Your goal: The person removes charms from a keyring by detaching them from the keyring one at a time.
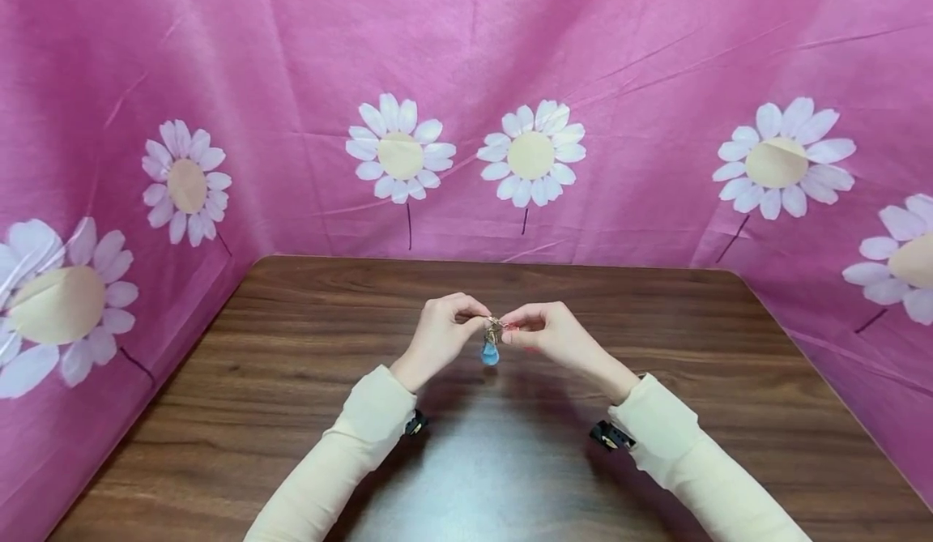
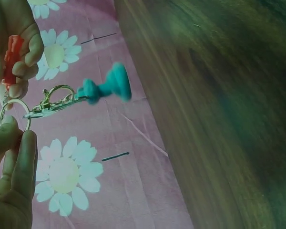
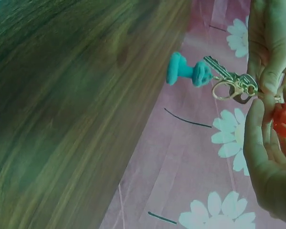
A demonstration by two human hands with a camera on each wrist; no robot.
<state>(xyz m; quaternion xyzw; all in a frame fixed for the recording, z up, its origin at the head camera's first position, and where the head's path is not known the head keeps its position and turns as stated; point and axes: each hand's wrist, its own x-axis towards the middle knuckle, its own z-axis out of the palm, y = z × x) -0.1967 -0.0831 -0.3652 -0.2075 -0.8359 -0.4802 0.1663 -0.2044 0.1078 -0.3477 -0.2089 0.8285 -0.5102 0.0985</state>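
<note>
Both hands meet above the table, holding a bunch of keys together. In the left wrist view my left hand point(image 2: 14, 176) pinches the metal split ring point(image 2: 27, 109) between thumb and finger. My right hand point(image 1: 557, 333) grips a small red charm point(image 2: 13, 59) linked to that ring. From the ring hang a key point(image 3: 220, 68), a gold-coloured clasp point(image 3: 221, 97) and a teal-blue charm point(image 1: 490, 354) with a rounded, flared shape. In the right wrist view the fingers partly hide the ring, and the red charm shows beside the right fingers.
A dark wood-grain table point(image 1: 291, 347) lies under the hands. Pink cloth point(image 1: 474, 23) printed with white daisies surrounds its far and side edges. Black straps show at the left wrist point(image 1: 416, 423) and right wrist point(image 1: 611, 435), below cream sleeves.
</note>
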